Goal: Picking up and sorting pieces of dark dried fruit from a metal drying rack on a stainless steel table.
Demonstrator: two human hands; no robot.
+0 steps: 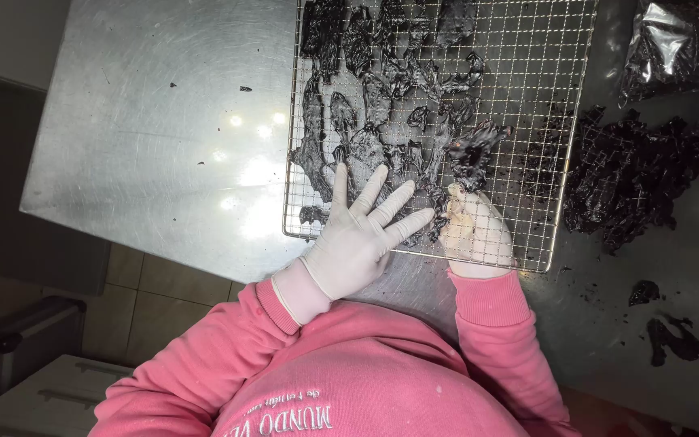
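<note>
Glossy black, wet-looking leafy sheets (pixel 382 105) lie spread in crumpled pieces over a wire rack (pixel 527 73). The rack sits on a scratched steel table (pixel 155 121), with a dark heap (pixel 633 174) and scraps to the right, tiled floor below. The gloved left hand (pixel 357 239) lies flat, fingers spread, on the sheets at the rack's near edge. The gloved right hand (pixel 475 231) pinches a crinkled black piece (pixel 475 146), lifted just above the rack.
</note>
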